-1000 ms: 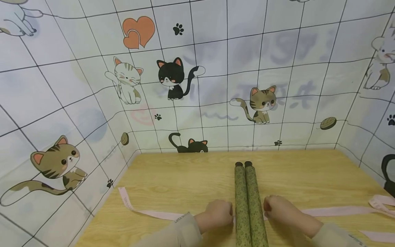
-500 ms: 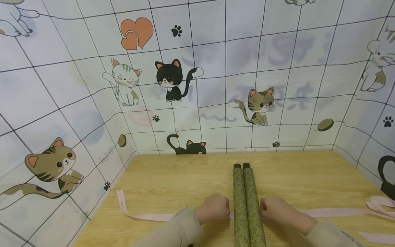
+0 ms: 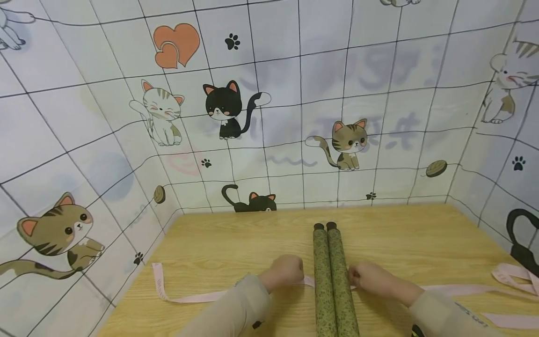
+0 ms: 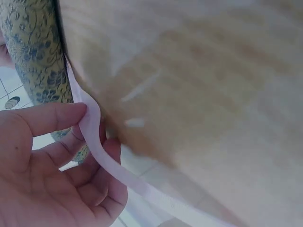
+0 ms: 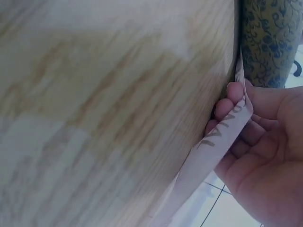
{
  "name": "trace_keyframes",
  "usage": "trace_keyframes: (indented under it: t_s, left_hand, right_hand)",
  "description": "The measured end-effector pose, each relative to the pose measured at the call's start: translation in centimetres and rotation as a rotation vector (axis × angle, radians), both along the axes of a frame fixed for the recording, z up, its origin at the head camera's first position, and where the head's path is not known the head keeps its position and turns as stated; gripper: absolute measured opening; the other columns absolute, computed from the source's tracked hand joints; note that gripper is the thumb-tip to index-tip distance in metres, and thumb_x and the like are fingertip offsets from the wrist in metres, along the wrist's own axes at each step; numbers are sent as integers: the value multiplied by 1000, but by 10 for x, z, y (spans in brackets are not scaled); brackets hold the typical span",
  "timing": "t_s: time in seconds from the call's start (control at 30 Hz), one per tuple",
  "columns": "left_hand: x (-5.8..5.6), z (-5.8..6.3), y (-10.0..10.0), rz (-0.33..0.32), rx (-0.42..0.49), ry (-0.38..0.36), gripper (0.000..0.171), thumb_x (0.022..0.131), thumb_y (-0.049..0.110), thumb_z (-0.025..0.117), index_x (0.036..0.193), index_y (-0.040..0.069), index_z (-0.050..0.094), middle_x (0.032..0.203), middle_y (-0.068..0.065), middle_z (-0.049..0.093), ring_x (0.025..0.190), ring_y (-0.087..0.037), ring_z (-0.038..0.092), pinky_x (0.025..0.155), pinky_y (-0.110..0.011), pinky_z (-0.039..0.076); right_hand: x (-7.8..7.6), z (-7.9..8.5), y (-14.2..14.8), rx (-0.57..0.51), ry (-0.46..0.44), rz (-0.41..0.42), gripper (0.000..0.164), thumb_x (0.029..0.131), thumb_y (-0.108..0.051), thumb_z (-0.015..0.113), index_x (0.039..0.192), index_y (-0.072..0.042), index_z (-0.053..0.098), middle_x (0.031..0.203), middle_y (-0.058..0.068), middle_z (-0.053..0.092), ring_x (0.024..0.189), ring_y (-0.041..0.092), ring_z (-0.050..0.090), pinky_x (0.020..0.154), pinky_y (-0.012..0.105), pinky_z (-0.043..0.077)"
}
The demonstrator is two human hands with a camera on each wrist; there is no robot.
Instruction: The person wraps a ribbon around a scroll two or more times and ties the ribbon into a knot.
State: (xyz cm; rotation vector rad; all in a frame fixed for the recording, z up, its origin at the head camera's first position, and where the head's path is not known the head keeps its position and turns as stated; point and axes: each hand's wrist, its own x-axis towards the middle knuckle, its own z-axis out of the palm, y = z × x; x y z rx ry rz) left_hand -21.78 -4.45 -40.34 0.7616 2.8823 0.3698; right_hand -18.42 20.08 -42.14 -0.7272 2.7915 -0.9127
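Observation:
Two green floral-patterned rolls with black ends, the left roll (image 3: 323, 281) and the right roll (image 3: 342, 281), lie side by side on the wooden table. A pale pink ribbon (image 3: 195, 298) runs crosswise beneath them; its stretch under the rolls is hidden. Just left of the rolls, my left hand (image 3: 285, 270) pinches the ribbon (image 4: 94, 127) between thumb and fingers. On the other side, my right hand (image 3: 372, 278) pinches the same ribbon (image 5: 208, 146), close against the right roll. Printed lettering shows on the ribbon in the right wrist view.
Looped ribbon (image 3: 511, 278) lies at the table's right edge, with another pink strip end (image 3: 505, 321) nearer the front. Cat-patterned wall covering (image 3: 286, 117) encloses the back and both sides of the wooden table (image 3: 252, 238).
My left hand has lifted slightly away from the table, and more ribbon shows between it and the rolls. My right hand stays beside the right roll. The head view has turned slightly right.

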Motion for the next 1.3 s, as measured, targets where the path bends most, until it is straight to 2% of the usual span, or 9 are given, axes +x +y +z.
trace_keyframes:
  t_s: [0.23,0.33,0.43,0.67,0.8,0.9,1.03,1.17,1.3]
  left_hand:
    - [-5,4,-2,43,26,-36,29,78,11,60,57,14,41,49,8,31,43,-6,25,41,-20,23]
    - [-5,4,-5,53,54,-100,19,84,26,65,74,14,54,62,8,49,56,-10,46,68,-34,45]
    - [-4,6,-8,46,37,-116,33,81,41,69,98,16,55,76,8,60,80,-17,60,95,-60,30]
    - [0,11,-17,1,-220,225,23,88,24,60,106,14,51,58,4,49,57,-14,49,80,-45,40]
    - [0,16,-20,-2,-397,389,22,90,27,59,109,17,59,72,2,56,65,-13,50,70,-34,42]
    - [-1,19,-23,14,-486,444,16,88,27,62,102,22,66,84,2,57,73,-13,50,69,-30,43]
    - [3,25,-27,73,-506,445,22,88,20,61,67,16,63,60,5,46,52,-8,37,48,-21,35]
    - [8,32,-28,155,-425,376,35,89,13,57,55,13,51,48,4,37,43,-7,29,38,-20,25]
    - [8,31,-28,218,-209,271,25,87,6,58,62,9,59,50,3,45,42,-7,35,37,-19,30]
  right_hand:
    - [-3,5,9,-56,-68,6,16,94,-13,53,100,-1,60,80,2,61,61,7,50,52,25,42]
    - [-1,8,15,-98,-176,56,27,92,-18,57,110,1,58,77,4,60,60,11,52,52,26,41]
    - [2,10,19,-83,-191,98,36,83,-12,65,115,2,56,75,5,59,59,10,50,51,25,40]
    - [8,9,21,145,150,11,18,86,-7,61,99,-14,51,63,-9,47,48,1,33,44,21,32]
    - [10,10,22,245,337,-47,16,83,-5,61,83,-18,51,63,-13,48,50,1,36,47,22,35]
    - [10,10,26,341,526,-54,18,78,-10,70,75,-20,56,70,-13,50,59,5,42,50,25,37]
    - [13,15,32,438,713,-70,16,67,-15,81,70,-20,66,69,-10,50,61,8,43,51,26,38]
    - [21,25,29,496,534,-189,6,75,-16,75,72,-19,71,59,-9,56,51,6,44,49,30,41]
    - [30,33,21,358,224,-330,15,88,-12,59,94,-8,73,53,-5,54,43,8,46,42,29,40]
